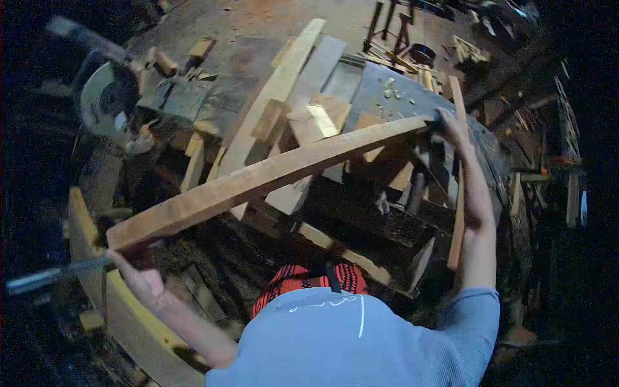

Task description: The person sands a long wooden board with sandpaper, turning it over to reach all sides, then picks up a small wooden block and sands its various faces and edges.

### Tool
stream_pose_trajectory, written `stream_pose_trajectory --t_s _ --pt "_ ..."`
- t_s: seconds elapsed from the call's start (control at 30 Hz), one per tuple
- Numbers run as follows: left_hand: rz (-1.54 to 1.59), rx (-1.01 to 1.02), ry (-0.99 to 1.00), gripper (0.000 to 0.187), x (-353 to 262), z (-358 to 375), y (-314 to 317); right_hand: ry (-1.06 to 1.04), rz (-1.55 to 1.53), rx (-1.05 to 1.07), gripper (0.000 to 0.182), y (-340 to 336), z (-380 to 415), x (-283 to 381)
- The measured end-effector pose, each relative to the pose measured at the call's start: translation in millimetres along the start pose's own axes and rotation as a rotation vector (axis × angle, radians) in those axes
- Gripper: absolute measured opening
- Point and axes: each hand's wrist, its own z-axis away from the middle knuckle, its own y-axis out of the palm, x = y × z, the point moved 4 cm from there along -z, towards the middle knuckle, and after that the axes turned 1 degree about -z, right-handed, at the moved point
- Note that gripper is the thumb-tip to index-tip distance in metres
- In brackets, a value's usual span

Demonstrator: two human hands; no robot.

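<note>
A long squared wooden beam [277, 173] stretches slantwise in front of my body, from lower left to upper right. My right hand [456, 132] grips its far right end, with something small and dark showing beside the fingers. At the beam's near left end, my left hand [143, 282] is slightly blurred, its fingers closed at the lower corner. A blurred grey-blue bar [55, 274] runs leftward from close by those fingertips. Beneath the beam lie a long pale plank [274, 103], a greyish board [316, 71] and short wood offcuts [271, 121].
A circular saw blade [102, 100] stands at upper left. The grey worktable [419, 90] has wood chips on it. A thin upright board [457, 213] is beside my right forearm. Curved yellow-edged timbers [138, 322] lie at lower left, and a dark stool [390, 29] stands at the back.
</note>
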Motion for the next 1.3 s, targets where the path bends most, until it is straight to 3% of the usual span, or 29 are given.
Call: stream_pose_trajectory --t_s 0.03,0.1,0.13,0.17,0.2,0.27,0.3,0.37,0.43,0.5,0.57,0.63,0.67,0.77,0.83,0.93,1.07,1.17,1.23,1.3 --pt "0.041 0.054 -0.088 0.057 7.5 -10.2 -10.9 -0.099 0.057 -0.046 0.064 -1.2 5.0 23.7" --pt "0.121 0.030 -0.082 0.062 -2.7 3.3 6.2 -0.342 0.288 -0.066 0.063 9.1 11.9 75.2" --pt "0.080 0.024 -0.024 0.062 -6.7 6.1 10.3 -0.476 0.709 -0.148 0.067 18.5 18.2 109.0" --pt "0.042 0.024 0.032 0.062 -10.3 8.4 13.9 -0.488 0.642 -0.117 0.066 35.4 10.6 105.6" --pt "0.059 0.064 0.015 0.059 -14.6 13.4 21.3 -0.366 0.282 -0.050 0.069 55.6 24.4 165.8" --pt "0.101 0.033 -0.025 0.054 -19.5 19.3 26.7 -0.404 0.180 0.010 0.076 113.0 70.5 272.9" --pt "0.131 -0.035 -0.053 0.052 -15.8 18.6 24.3 -0.563 0.442 -0.019 0.081 138.5 86.8 302.4" --pt "0.054 -0.007 0.038 0.048 -13.7 18.1 16.9 -0.656 0.286 0.090 0.066 175.5 120.4 381.4" --pt "0.332 0.140 -0.029 0.056 -2.7 15.6 24.7 -0.802 0.170 0.121 0.088 200.3 144.3 457.3" --pt "0.324 0.131 -0.049 0.049 -14.4 27.1 25.2 -0.925 0.154 0.187 0.078 228.0 161.3 504.6" --pt "0.315 0.127 -0.073 0.044 -17.9 28.9 17.4 -1.073 0.093 0.141 0.085 264.2 174.9 539.2" --pt "0.112 0.198 0.005 0.046 -21.4 24.8 8.4 -1.188 -0.023 0.220 0.084 262.7 191.4 577.6" --pt "0.039 0.258 0.023 0.049 -28.0 28.0 9.9 -1.212 -0.022 0.222 0.083 265.5 195.7 585.0" --pt "0.193 0.177 0.031 0.044 -24.6 31.1 7.5 -1.258 -0.065 0.182 0.076 262.2 199.8 585.4" --pt "0.263 0.271 0.047 0.041 -23.2 33.5 14.7 -1.253 -0.043 0.145 0.071 257.3 200.9 573.8" --pt "0.373 0.079 0.028 0.037 -23.1 34.9 18.4 -1.112 0.028 0.164 0.068 242.6 176.9 529.0" --pt "0.393 0.067 -0.034 0.037 -7.6 24.0 10.2 -0.953 0.145 0.147 0.066 220.9 154.5 472.8" --pt "0.346 0.120 0.105 0.035 -18.9 32.7 15.4 -1.142 0.103 0.075 0.055 235.2 160.4 478.9" --pt "0.338 0.158 0.111 0.034 -19.5 32.6 14.7 -1.160 0.044 0.073 0.053 232.4 179.9 505.0" --pt "0.160 0.042 0.061 0.039 -22.3 32.6 12.1 -1.187 0.040 -0.003 0.073 238.1 176.3 500.0"
